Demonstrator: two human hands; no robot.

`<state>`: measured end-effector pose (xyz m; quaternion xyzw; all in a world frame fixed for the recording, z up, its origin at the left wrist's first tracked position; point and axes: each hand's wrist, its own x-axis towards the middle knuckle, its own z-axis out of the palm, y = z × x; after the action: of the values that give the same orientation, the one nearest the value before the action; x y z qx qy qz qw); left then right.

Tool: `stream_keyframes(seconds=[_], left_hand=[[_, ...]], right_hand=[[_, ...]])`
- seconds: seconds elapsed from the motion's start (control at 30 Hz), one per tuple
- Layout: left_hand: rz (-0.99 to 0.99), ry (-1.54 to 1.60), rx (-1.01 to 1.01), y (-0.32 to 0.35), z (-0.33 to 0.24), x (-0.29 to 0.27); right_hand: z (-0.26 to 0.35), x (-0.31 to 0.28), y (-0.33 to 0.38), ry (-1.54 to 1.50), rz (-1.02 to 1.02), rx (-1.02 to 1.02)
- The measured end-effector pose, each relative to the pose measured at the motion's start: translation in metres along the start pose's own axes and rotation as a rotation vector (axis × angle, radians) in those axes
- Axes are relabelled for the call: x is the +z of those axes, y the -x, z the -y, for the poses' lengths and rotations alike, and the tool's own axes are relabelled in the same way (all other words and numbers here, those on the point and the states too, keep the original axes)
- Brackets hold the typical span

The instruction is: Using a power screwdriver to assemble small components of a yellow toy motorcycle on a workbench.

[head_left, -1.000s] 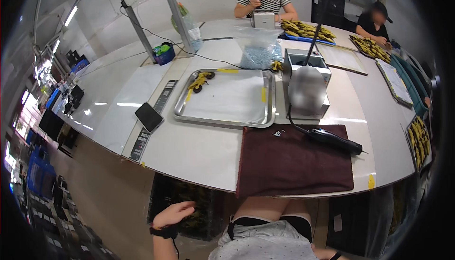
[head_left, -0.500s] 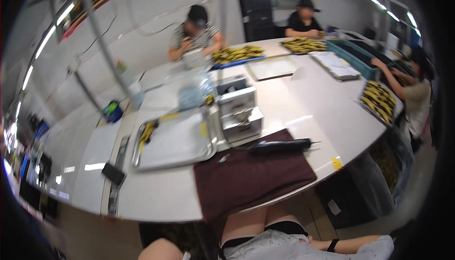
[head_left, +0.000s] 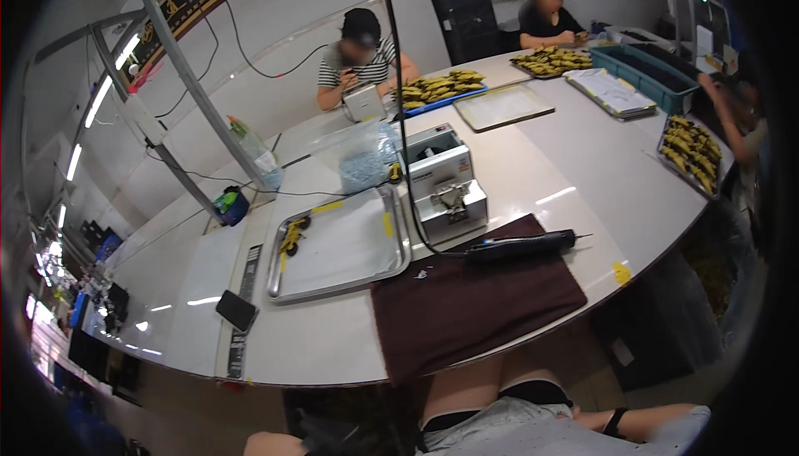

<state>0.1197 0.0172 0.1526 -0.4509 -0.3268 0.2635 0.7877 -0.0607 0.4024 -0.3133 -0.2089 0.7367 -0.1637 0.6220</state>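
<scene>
At the bottom right my right hand (head_left: 589,422) rests against my grey shirt, beyond a black wristband; its fingers are hidden. My left hand is not in view; a rounded patch of bare skin shows at the lower edge. On the table before me lies a dark brown cloth (head_left: 474,310). A black corded electric screwdriver (head_left: 524,245) lies across its far edge, thin tip to the right. Behind it stands a grey-white metal box machine (head_left: 454,194) with a metal clasp on its front. To the left, a metal tray (head_left: 349,248) holds a few yellow-and-black pieces (head_left: 293,235).
A black phone (head_left: 237,311) lies left of the tray. Behind are a clear bag of bluish bits (head_left: 366,169), a flat tray (head_left: 503,109) and trays heaped with yellow-and-black pieces (head_left: 445,87). A teal bin (head_left: 645,77) stands far right. Three people sit around the table.
The view has shifted, so the table things sit a little further right. The person at the right has raised an arm near the head. Nothing on my cloth has been moved.
</scene>
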Motion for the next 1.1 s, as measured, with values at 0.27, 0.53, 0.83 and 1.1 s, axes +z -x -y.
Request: stream_keyframes(seconds=[0.27,0.53,0.83,1.1], left_hand=[[1.682,0.236,-1.162,0.188,0.048,-0.081],[2.255,-0.415,-1.602,0.407,0.111,-0.180],[2.299,-0.420,-1.595,0.454,0.086,-0.183],[1.720,-0.082,-2.039,0.312,0.094,-0.090]], right_hand=[[0.093,-0.056,0.086,0.474,0.018,-0.167],[0.389,-0.200,0.208,0.404,-0.701,-0.990],[0.434,-0.258,0.134,0.979,-0.929,-0.798],[0.438,-0.259,0.164,0.677,-0.833,-0.887]])
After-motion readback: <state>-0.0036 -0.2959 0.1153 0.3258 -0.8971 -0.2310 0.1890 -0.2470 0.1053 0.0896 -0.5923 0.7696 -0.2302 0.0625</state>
